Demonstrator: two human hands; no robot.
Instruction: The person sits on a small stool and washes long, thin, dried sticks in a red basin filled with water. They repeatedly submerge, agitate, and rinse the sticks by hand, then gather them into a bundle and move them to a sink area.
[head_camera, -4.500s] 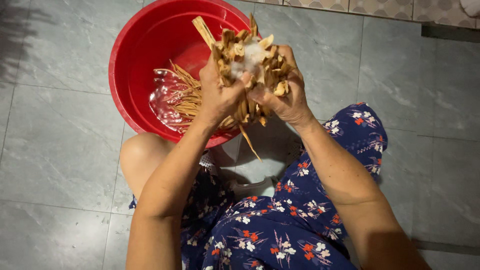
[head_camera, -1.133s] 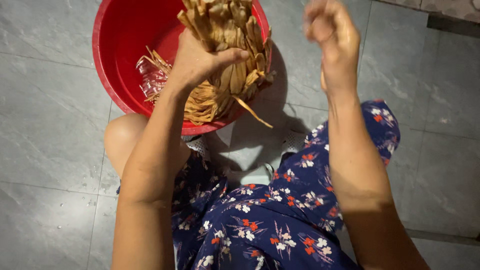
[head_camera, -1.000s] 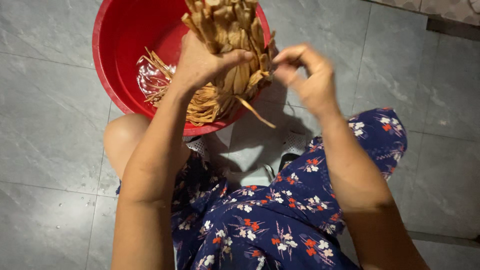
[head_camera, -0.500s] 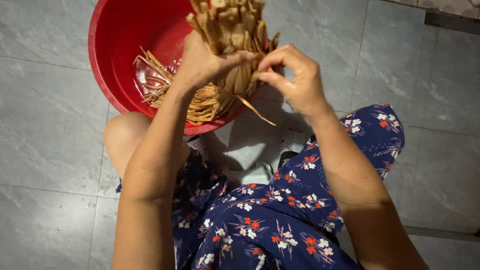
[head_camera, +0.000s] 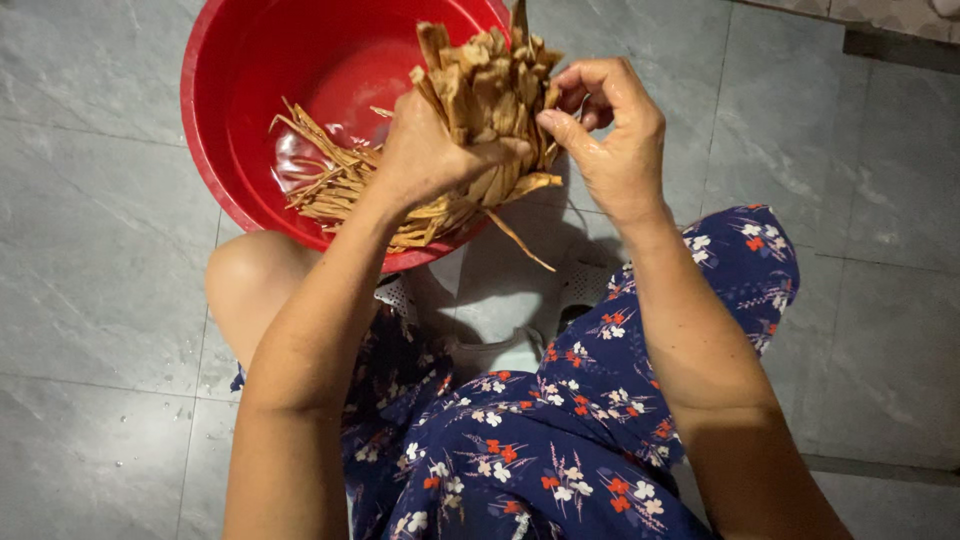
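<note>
Spillage is the main risk: the left hand (head_camera: 425, 150) is clamped around a bundle of tan strips (head_camera: 490, 95) held above the near rim of the red basin (head_camera: 215, 150). The right hand (head_camera: 610, 135) pinches the bundle's edge with curled fingers, and a hard tug could loosen strips onto the grey tiled floor (head_camera: 90, 300).

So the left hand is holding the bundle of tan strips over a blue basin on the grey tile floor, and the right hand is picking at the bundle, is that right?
Not quite: the basin is red, not blue, as the head view shows. The rest holds: the left hand holds the bundle of tan strips over it on the grey tile floor, and the right hand picks at the bundle.
</note>
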